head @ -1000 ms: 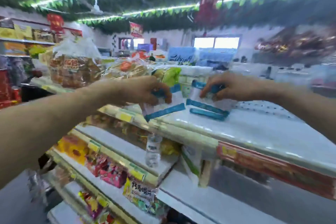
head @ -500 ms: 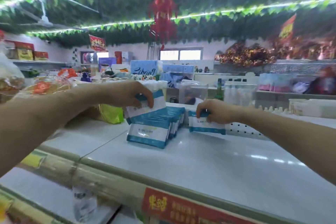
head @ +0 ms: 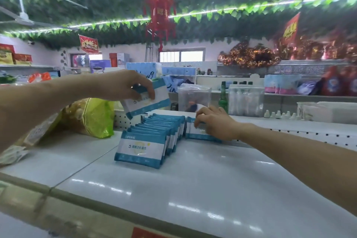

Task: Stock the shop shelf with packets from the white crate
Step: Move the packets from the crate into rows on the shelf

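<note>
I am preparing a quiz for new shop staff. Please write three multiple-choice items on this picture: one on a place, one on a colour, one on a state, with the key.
1. The right hand grips a standing packet where?
A. right of the row of packets
B. left of it
C. behind the bag

2. The bag beside the row is:
A. red
B. yellow-green
C. black

3. The raised packet in the left hand is:
A. flat on the shelf
B. in the air, off the shelf
C. under the bag

Key: 1 A, it stands on the row's right side; 2 B, its plastic is yellow-green; 3 B, nothing touches it but the hand.
</note>
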